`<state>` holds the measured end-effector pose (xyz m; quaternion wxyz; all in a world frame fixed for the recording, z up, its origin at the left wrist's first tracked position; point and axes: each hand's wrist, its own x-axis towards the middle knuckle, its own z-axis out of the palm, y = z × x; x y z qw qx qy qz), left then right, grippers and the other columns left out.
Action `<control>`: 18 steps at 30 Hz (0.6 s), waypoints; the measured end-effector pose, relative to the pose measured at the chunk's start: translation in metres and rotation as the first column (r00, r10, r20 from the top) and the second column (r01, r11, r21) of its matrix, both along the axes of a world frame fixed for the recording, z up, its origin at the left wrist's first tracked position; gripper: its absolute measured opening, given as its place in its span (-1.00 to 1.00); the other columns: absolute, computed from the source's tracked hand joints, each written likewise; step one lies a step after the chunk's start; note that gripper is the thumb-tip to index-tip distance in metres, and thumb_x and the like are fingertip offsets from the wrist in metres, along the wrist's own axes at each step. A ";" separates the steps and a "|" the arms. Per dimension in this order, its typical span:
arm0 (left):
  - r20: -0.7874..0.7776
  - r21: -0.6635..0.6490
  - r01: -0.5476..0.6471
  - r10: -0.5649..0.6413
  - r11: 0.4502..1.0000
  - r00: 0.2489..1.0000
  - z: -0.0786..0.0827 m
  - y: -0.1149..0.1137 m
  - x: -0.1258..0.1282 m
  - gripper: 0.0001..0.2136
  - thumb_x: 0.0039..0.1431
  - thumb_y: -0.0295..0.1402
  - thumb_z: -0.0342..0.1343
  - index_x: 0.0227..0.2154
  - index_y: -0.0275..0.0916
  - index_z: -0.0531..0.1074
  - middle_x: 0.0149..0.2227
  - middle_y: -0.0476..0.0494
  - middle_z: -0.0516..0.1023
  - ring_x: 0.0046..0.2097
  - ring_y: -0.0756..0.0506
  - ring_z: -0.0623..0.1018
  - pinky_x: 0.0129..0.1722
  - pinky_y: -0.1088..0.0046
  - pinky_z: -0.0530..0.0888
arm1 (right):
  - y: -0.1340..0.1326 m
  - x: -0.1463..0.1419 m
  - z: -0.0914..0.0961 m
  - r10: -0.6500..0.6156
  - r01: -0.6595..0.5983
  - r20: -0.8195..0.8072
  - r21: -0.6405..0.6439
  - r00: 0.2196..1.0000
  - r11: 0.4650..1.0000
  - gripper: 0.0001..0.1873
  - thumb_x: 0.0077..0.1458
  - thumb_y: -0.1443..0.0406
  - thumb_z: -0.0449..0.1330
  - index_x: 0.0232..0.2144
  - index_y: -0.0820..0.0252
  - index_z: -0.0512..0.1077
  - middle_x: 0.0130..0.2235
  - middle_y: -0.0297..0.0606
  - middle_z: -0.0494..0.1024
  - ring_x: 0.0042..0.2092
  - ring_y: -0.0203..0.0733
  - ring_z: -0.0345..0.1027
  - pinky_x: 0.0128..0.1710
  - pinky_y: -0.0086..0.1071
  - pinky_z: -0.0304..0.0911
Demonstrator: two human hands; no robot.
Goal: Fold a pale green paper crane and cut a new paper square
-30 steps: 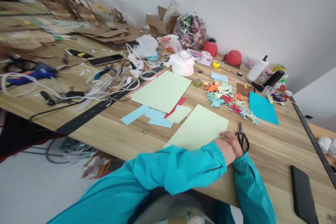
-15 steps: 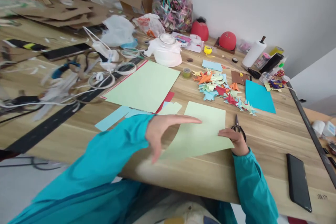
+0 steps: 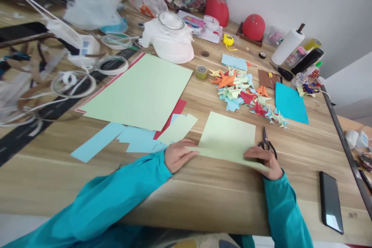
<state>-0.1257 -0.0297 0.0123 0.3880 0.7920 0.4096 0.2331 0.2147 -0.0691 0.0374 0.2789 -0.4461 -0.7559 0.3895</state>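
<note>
A pale green sheet of paper (image 3: 228, 131) lies in front of me, its near edge lifted and bent up in a band. My left hand (image 3: 181, 155) pinches the left end of that raised edge. At the other end, my right hand (image 3: 263, 161) grips the paper with fingers over it and the thumb side hidden. Just behind my right hand are black-handled scissors (image 3: 266, 143), partly covered by it. Pale green offcuts (image 3: 180, 128) and light blue paper strips (image 3: 99, 141) lie beyond my left hand.
A large green sheet stack (image 3: 136, 93) lies at left. Folded paper cranes (image 3: 238, 89) are heaped behind the paper, beside a blue sheet (image 3: 290, 102). A phone (image 3: 331, 201) rests at right. Cables (image 3: 72, 85) and a white plastic bag (image 3: 91, 2) fill the left back.
My left hand came down from above the paper and closed on its left edge. The near edge is now bent up between both hands. The camera view has shifted too.
</note>
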 end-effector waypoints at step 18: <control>-0.082 0.162 -0.489 0.506 0.857 0.859 -0.011 -0.023 0.050 -0.79 0.14 -0.30 -0.09 -0.17 -0.15 0.29 -0.11 -0.20 0.47 -0.44 -0.03 0.47 -0.30 0.37 0.48 | -0.021 -0.049 -0.012 -0.834 0.763 0.313 0.346 0.455 0.546 -0.40 0.05 0.12 0.09 0.08 0.34 0.18 -0.62 -0.39 0.40 -0.59 -0.29 0.27 -0.55 -0.47 0.21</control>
